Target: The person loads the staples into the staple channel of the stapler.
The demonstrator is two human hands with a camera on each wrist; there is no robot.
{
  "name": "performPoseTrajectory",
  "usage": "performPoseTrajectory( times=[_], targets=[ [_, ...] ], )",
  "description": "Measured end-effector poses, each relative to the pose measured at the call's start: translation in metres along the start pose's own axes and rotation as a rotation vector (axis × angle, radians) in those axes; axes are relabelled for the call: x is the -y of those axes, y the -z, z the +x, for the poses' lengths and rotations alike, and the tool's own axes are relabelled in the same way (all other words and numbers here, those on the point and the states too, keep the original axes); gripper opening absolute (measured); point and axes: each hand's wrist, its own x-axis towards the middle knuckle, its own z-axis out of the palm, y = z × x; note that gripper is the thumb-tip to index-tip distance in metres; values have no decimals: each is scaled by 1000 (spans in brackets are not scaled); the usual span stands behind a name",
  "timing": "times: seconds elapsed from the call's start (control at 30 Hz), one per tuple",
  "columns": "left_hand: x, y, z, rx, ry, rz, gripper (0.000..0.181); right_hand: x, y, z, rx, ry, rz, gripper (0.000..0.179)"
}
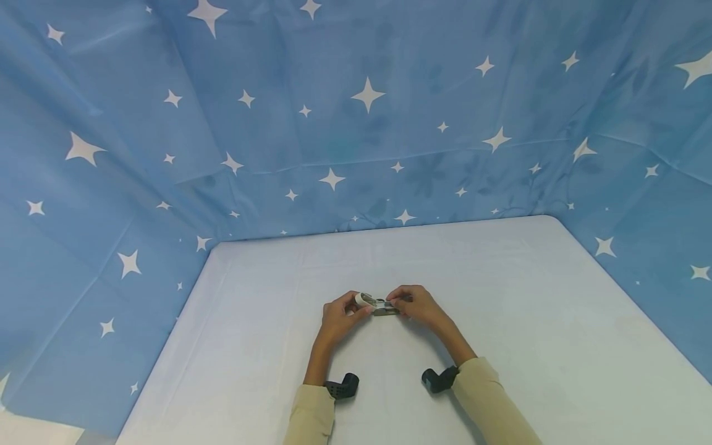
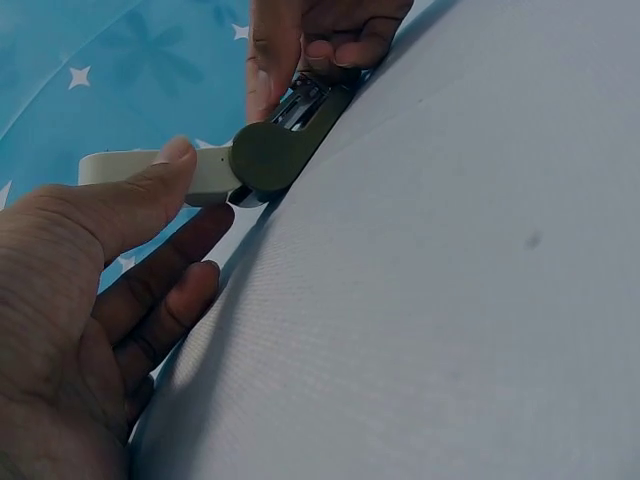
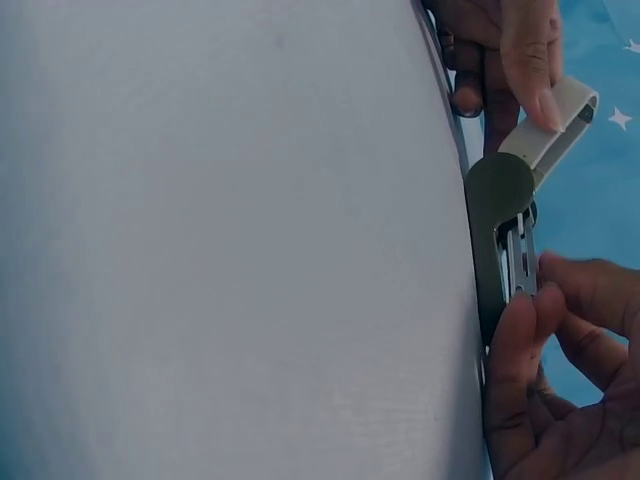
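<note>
A small stapler, with an olive-green base (image 2: 270,160) and a cream top cover (image 3: 560,120), is folded open low over the white table. Its cover tilts up toward the left, baring the metal magazine (image 3: 520,255). My left hand (image 1: 338,318) holds the cover, thumb on one face and fingers behind. From the other end, my right hand (image 1: 418,304) pinches the stapler at the magazine's far end, fingertips (image 3: 548,300) right against the metal. Those fingers hide that end; I cannot tell if loose staples are between them.
White cloth covers the table (image 1: 245,371), its rounded far edge meeting a blue curtain (image 1: 334,142) printed with white stars. Black wrist cameras (image 1: 343,387) sit on both wrists, beside beige sleeves (image 1: 489,395).
</note>
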Motion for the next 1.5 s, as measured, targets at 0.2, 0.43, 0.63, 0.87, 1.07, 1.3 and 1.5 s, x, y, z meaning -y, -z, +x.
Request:
performPoseTrajectory(
  times=[0.2, 0.43, 0.63, 0.87, 1.07, 1.3, 1.5],
  targets=[
    [-2, 1, 0, 4, 13, 5, 24, 0, 5, -5, 49, 4, 9, 17],
    [-8, -6, -2, -36, 33, 99, 27, -5, 7, -7, 69, -7, 110, 20],
    [-26, -13, -3, -21, 0, 211, 28, -6, 8, -8, 61, -15, 108, 19],
    [-34, -31, -5, -26, -67, 356, 36, -6, 9, -10, 72, -30, 167, 20],
    [-25, -37, -4, -30, -40, 296, 31, -6, 9, -10, 98, -12, 187, 23],
    [-15, -34, -2, -60, -70, 134, 33, -7, 12, -13, 157, -13, 268, 42],
    [-15, -31, -1, -73, -110, 97, 32, -10, 12, -11, 163, -57, 401, 48]
  ],
)
